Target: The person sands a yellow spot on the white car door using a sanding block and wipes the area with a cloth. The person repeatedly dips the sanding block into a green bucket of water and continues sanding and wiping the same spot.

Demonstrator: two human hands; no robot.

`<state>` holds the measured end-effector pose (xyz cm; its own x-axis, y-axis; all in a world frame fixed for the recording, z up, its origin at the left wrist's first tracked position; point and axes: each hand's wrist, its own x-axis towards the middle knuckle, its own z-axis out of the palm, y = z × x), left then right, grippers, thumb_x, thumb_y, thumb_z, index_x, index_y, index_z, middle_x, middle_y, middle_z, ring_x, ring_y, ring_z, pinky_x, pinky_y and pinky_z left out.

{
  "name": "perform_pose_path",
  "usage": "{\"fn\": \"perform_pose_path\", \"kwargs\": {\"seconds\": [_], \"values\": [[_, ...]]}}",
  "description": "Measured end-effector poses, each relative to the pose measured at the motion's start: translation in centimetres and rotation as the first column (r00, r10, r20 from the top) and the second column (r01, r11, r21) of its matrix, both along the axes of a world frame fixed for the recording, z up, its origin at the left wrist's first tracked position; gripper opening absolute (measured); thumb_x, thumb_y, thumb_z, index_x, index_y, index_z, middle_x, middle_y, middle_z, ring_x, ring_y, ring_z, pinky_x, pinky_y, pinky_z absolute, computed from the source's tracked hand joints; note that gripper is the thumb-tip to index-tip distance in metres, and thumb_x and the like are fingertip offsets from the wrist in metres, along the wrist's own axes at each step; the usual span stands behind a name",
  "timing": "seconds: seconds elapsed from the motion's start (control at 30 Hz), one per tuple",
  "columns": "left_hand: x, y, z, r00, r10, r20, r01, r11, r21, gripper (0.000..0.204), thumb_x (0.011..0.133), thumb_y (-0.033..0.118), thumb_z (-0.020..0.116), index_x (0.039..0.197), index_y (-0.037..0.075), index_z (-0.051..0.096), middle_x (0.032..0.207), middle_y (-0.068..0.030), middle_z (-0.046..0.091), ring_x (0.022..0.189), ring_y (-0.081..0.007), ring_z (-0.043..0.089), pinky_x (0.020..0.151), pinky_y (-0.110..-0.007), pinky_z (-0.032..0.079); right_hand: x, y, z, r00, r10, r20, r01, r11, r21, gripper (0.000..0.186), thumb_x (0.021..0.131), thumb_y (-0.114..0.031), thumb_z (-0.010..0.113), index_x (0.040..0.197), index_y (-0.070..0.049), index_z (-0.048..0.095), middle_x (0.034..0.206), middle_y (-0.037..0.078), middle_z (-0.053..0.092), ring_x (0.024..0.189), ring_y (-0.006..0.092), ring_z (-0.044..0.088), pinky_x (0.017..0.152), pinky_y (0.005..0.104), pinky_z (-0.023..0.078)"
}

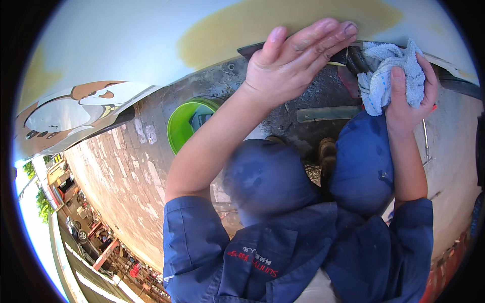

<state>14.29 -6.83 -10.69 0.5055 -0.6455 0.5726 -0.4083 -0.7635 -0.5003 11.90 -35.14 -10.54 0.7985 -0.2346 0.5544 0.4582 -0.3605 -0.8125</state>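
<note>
Above a patchy floor (121,156), a smooth, tan-blotched panel (136,40) is spreading; I am holding my left hand (290,65) open before it, my right hand (410,101) gripping a crumpled, fluffy cloth (379,76) near its edge.

We look steeply down from the person's head through one wide fisheye — close above the left hand (295,63), the right hand (408,103) and the bent knees (270,177) — facing a pale panel (146,33) that bows across the top, paving (113,177) curving away at left.
</note>
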Motion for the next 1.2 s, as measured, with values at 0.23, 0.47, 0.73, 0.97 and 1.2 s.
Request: {"fn": "perform_pose_path", "kwargs": {"seconds": [0.23, 0.47, 0.73, 0.97, 1.2], "values": [[0.1, 0.0, -0.3, 0.997, 0.03, 0.072, -0.015, 0.981, -0.192, 0.059, 0.095, 0.024, 0.052, 0.153, 0.032, 0.057, 0.165, 0.0093, 0.044, 0.158, -0.0128, 0.028, 0.128, -0.052, -0.002, -0.2, -0.9, 0.5, 0.999, -0.035, -0.034, 0.039, 0.993, 0.114, 0.049, 0.089, -0.01, 0.084, 0.133, -0.002, 0.063, 0.124, 0.009, 0.067, 0.111, 0.0143, 0.065, 0.098, 0.0294, 0.051], [1.3, -3.8, -0.4, 0.999, -0.031, 0.026, 0.028, 0.993, 0.111, 0.058, 0.097, 0.025, 0.051, 0.154, 0.033, 0.055, 0.169, 0.0043, 0.038, 0.161, -0.0226, 0.021, 0.127, -0.056, -0.005, -0.2, -1.8, 0.4, 1.0, -0.022, -0.002, 0.022, 0.993, 0.12, 0.049, 0.089, -0.011, 0.084, 0.132, -0.002, 0.063, 0.12, 0.009, 0.068, 0.108, 0.0138, 0.066, 0.096, 0.0292, 0.053], [0.8, -2.1, -0.1, 0.998, 0.019, 0.052, -0.032, 0.963, 0.266, 0.059, 0.099, 0.027, 0.048, 0.156, 0.043, 0.05, 0.17, 0.0061, 0.036, 0.16, -0.0174, 0.023, 0.127, -0.057, -0.006, -0.1, -3.2, 0.0, 0.991, -0.029, -0.132, 0.064, 0.961, 0.268, 0.046, 0.095, -0.009, 0.077, 0.136, 0.001, 0.059, 0.123, 0.01, 0.068, 0.108, 0.0141, 0.065, 0.095, 0.0303, 0.053], [1.2, -3.1, 1.0, 0.99, -0.009, 0.138, 0.022, 0.996, -0.091, 0.06, 0.097, 0.027, 0.054, 0.156, 0.039, 0.051, 0.169, 0.0059, 0.038, 0.161, -0.0193, 0.022, 0.127, -0.056, -0.005, 0.2, -3.1, -0.4, 0.985, -0.033, -0.167, 0.093, 0.927, 0.364, 0.047, 0.092, -0.012, 0.082, 0.133, -0.003, 0.063, 0.121, 0.009, 0.069, 0.108, 0.0144, 0.067, 0.094, 0.0295, 0.054], [1.4, -3.0, 1.0, 0.991, -0.029, 0.131, 0.033, 0.999, -0.028, 0.055, 0.099, 0.026, 0.053, 0.153, 0.036, 0.056, 0.17, 0.0091, 0.035, 0.16, -0.0174, 0.022, 0.126, -0.056, -0.003, 0.5, -2.8, -0.3, 0.961, -0.006, -0.277, 0.124, 0.903, 0.411, 0.048, 0.095, -0.014, 0.078, 0.137, 0.001, 0.058, 0.125, 0.012, 0.068, 0.11, 0.0168, 0.067, 0.096, 0.0313, 0.055]]}}
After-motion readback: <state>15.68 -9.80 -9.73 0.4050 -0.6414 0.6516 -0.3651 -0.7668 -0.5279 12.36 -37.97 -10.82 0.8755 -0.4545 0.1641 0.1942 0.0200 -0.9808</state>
